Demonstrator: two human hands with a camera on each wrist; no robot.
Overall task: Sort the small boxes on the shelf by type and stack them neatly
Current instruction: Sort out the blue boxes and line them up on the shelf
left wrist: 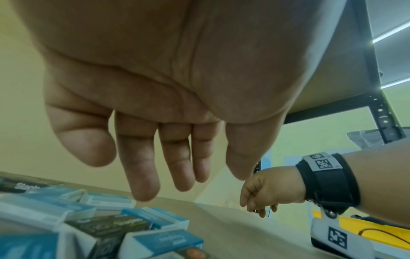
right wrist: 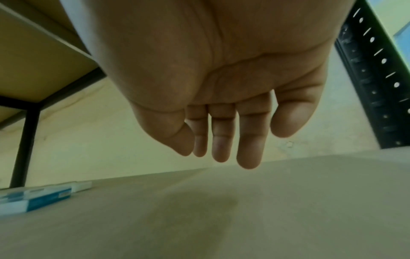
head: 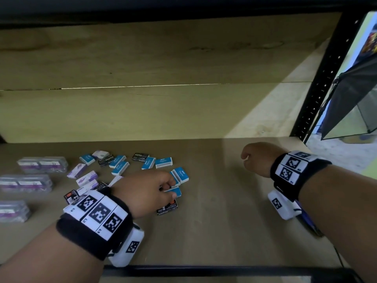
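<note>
Small boxes lie scattered on the left half of the shelf board [head: 214, 225]: blue staple boxes [head: 163, 162], black ones [head: 140, 156] and purple-white ones [head: 76, 170]. My left hand [head: 170, 189] hovers just over the near blue boxes [head: 182, 175], its fingers [left wrist: 184, 182] hanging straight and holding nothing. Under its palm lie blue boxes [left wrist: 159, 220] and a black box [left wrist: 115, 226]. A black box [head: 166, 209] lies below the wrist. My right hand [head: 247, 160] hangs over bare board to the right, its fingers [right wrist: 221, 154] loosely curled and empty.
Three clear plastic packs [head: 42, 164] with purple labels lie in a column at the far left. A black perforated upright [head: 322, 78] stands at the right rear. A black rail [head: 204, 269] edges the shelf front. Another shelf runs overhead.
</note>
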